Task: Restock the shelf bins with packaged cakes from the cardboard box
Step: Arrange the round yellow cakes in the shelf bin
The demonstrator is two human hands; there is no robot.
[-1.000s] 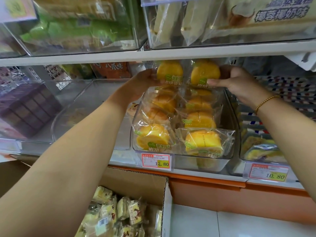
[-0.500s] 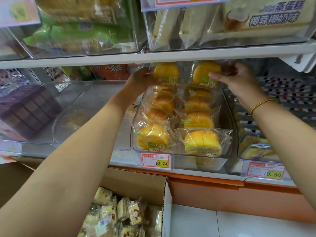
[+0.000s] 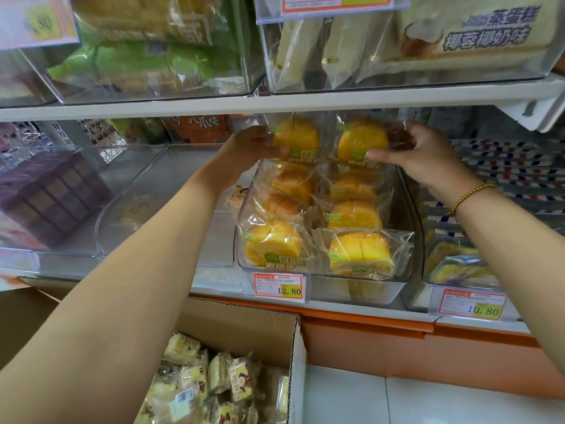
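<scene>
We see two wrapped yellow cakes held side by side at the twelve o'clock end of the clear bin (image 3: 411, 215), just above the stocked cakes (image 3: 354, 214) lying in it. The left hand (image 3: 247, 148) grips the left cake (image 3: 296, 137) from nine o'clock, thumb across the wrapper's front. The right hand (image 3: 426, 159) pinches the right cake (image 3: 362, 142) from three o'clock, with the thumb in front and the fingers curled over the wrapper's edge. At six o'clock stands the cardboard box (image 3: 244, 327), holding pale packs (image 3: 195, 377).
</scene>
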